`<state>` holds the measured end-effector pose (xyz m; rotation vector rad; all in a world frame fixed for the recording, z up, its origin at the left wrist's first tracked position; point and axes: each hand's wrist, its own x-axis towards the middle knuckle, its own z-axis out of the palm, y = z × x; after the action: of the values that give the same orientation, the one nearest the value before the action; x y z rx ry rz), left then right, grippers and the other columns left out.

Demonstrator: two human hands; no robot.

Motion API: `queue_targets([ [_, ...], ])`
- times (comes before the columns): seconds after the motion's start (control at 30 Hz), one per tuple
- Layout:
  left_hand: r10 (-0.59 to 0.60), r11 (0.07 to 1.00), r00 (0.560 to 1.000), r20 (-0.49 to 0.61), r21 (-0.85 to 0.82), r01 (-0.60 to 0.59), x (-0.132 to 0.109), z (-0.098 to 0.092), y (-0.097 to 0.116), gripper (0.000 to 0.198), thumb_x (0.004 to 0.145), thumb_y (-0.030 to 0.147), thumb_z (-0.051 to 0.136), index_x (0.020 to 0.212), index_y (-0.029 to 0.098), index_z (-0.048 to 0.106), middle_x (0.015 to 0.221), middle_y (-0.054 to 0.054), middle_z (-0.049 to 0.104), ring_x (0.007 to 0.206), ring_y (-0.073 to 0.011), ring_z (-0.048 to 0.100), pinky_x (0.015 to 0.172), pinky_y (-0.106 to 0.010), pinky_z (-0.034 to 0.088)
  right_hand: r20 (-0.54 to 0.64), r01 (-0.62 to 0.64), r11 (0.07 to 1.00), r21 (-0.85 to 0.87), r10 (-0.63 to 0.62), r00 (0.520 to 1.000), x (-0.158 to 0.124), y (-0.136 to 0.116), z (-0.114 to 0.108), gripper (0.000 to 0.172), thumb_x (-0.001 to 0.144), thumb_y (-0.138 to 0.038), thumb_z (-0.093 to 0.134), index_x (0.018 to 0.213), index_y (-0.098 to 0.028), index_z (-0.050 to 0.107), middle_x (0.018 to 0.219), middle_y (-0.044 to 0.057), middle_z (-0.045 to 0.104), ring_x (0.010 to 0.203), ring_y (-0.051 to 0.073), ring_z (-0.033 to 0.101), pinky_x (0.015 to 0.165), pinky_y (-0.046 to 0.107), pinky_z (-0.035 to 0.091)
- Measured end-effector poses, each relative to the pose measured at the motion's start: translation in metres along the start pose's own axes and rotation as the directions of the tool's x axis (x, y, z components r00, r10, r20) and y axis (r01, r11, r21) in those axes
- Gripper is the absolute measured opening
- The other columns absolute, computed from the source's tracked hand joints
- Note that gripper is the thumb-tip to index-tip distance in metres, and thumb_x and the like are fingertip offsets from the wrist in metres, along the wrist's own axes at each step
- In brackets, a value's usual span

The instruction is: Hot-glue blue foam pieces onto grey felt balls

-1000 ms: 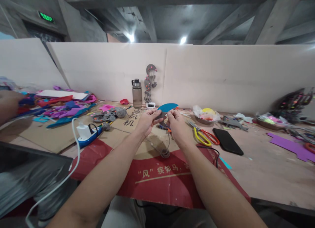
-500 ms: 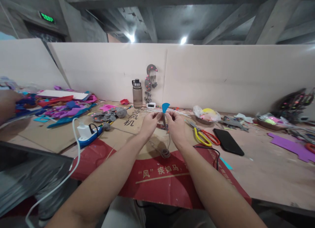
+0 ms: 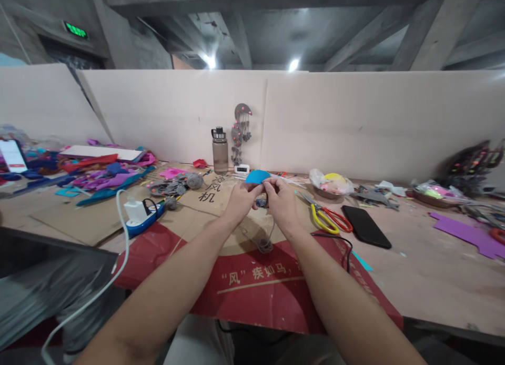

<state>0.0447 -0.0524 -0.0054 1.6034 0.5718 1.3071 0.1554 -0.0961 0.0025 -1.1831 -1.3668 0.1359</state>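
Closest in, pale trousers [image 3: 201, 338] under the table edge, and two bare forearms reach out over the cardboard [image 3: 256, 307], red at the near side, tan farther in. On it sits a loose coil of string [image 3: 264, 245], one strand rising toward the right hand [image 3: 281, 198]; where that strand ends, I can't tell.

Now the hands, side by side and almost touching! The left hand [image 3: 241, 201] has thumb and fingers clamped on the blue piece [image 3: 257, 176]; the right pinches at its right end, fingertips together. The piece stands up over the thumbs, above the cardboard, its lower edge hidden by fingers.

Out right, scissors [image 3: 330, 220] with one yellow and one red handle, the phone [image 3: 366, 226] just beside them, a purple sheet [image 3: 465, 234] well apart. On the left, the power strip [image 3: 145, 223] carries a white charger [image 3: 134, 210].

Further back: grey scraps [image 3: 169, 186], a colourful heap [image 3: 106, 176], and a bowl [image 3: 329, 193] holding a plastic bag. Then the clock [image 3: 242, 169], the bottle [image 3: 220, 155] upright near it, and a grey moon ornament [image 3: 241, 111] with pink dots against the pale board [image 3: 335, 118]. Beyond that, concrete beams, two bright lights [image 3: 294, 65] and a green sign [image 3: 76, 29].
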Motion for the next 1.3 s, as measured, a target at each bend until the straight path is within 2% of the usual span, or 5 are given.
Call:
queue_targets([
  [0.23, -0.109, 0.982, 0.993, -0.037, -0.161, 0.101, 0.002, -0.001, 0.003, 0.021, 0.072, 0.033, 0.066, 0.075, 0.013, 0.064, 0.075, -0.006, 0.065, 0.06, -0.0122, 0.057, 0.04, -0.017, 0.039, 0.014, 0.042, 0.999, 0.003, -0.042, 0.999, -0.003, -0.002, 0.002, 0.01, 0.081, -0.027, 0.049, 0.082, -0.02, 0.055, 0.079, 0.002, 0.058, 0.073, 0.016, 0.052, 0.071, 0.029, 0.04],
  [0.37, -0.169, 0.938, 0.985, -0.045, -0.315, 0.147, 0.001, 0.003, 0.009, 0.017, 0.071, 0.027, 0.066, 0.07, 0.013, 0.057, 0.069, -0.002, 0.061, 0.064, -0.0124, 0.059, 0.057, -0.026, 0.052, 0.01, 0.044, 0.999, 0.002, -0.044, 0.999, -0.004, -0.001, 0.003, 0.006, 0.08, -0.025, 0.05, 0.081, -0.02, 0.053, 0.076, 0.001, 0.056, 0.07, 0.015, 0.05, 0.067, 0.028, 0.04],
  [0.57, -0.203, 0.871, 0.976, -0.078, -0.47, 0.143, 0.003, 0.005, 0.013, 0.015, 0.069, 0.018, 0.066, 0.07, 0.014, 0.052, 0.07, 0.001, 0.061, 0.066, -0.0108, 0.061, 0.078, -0.032, 0.053, 0.01, 0.019, 1.0, 0.012, -0.019, 1.0, -0.004, -0.001, 0.002, 0.007, 0.08, -0.026, 0.049, 0.08, -0.02, 0.053, 0.074, 0.0, 0.055, 0.069, 0.015, 0.049, 0.067, 0.028, 0.039],
  [1.07, -0.109, 0.952, 0.981, -0.164, -0.303, 0.055, 0.002, 0.001, 0.012, 0.015, 0.069, 0.017, 0.067, 0.073, 0.013, 0.054, 0.072, 0.0, 0.06, 0.069, -0.0108, 0.061, 0.079, -0.036, 0.056, -0.02, -0.022, 0.998, 0.055, 0.024, 1.0, -0.003, -0.005, 0.001, 0.01, 0.079, -0.029, 0.051, 0.076, -0.02, 0.053, 0.071, -0.001, 0.053, 0.065, 0.014, 0.046, 0.064, 0.027, 0.036],
  [1.3, -0.046, 0.957, 0.995, -0.093, -0.289, 0.017, 0.003, 0.0, 0.007, 0.012, 0.071, 0.021, 0.066, 0.076, 0.014, 0.058, 0.083, -0.003, 0.065, 0.079, -0.0134, 0.064, 0.081, -0.034, 0.055, -0.02, -0.059, 0.993, 0.102, 0.062, 0.998, -0.001, 0.0, -0.001, 0.012, 0.079, -0.031, 0.049, 0.077, -0.02, 0.053, 0.073, 0.0, 0.054, 0.067, 0.014, 0.047, 0.066, 0.028, 0.037],
])
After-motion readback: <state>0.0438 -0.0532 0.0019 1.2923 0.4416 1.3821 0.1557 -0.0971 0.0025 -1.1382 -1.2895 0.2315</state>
